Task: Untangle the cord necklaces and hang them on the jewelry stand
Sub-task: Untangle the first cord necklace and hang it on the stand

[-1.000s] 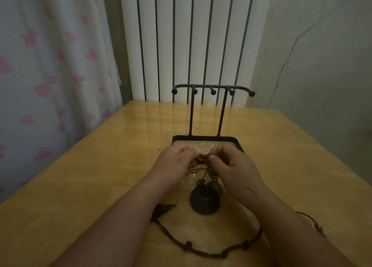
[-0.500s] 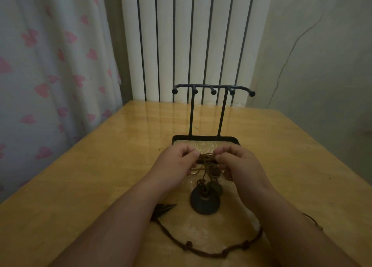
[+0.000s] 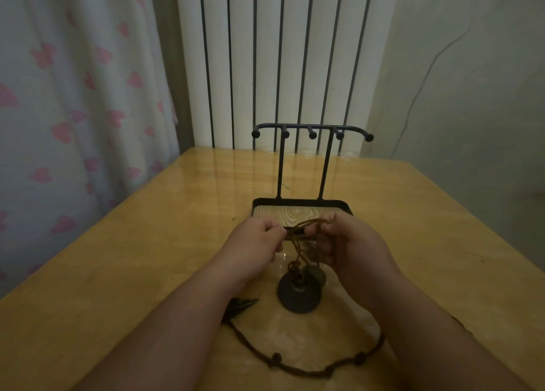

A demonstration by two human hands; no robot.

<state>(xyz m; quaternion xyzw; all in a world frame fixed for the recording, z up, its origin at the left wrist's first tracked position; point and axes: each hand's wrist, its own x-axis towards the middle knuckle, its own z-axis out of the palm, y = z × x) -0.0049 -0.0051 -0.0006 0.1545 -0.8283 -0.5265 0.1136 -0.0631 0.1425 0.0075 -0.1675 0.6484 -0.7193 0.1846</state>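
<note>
Just in front of the black jewelry stand (image 3: 312, 131), my left hand (image 3: 256, 243) and my right hand (image 3: 351, 243) each pinch part of a brown cord necklace (image 3: 298, 243). The cord arches between my fingers and drops to a dark round pendant (image 3: 299, 294) that touches the table. A second, knotted cord necklace (image 3: 298, 371) lies on the table under my forearms, with a dark pointed pendant (image 3: 240, 305) by my left wrist. The stand's hooks are bare.
The stand's tray base (image 3: 300, 204) sits mid-table on the glossy wooden table (image 3: 147, 243). A white radiator (image 3: 283, 60) stands behind the far edge. A curtain (image 3: 73, 95) hangs at the left, a wall at the right.
My hands have drawn slightly apart, and the cord between them has opened into a visible loop. The round pendant stays where it was on the table.
</note>
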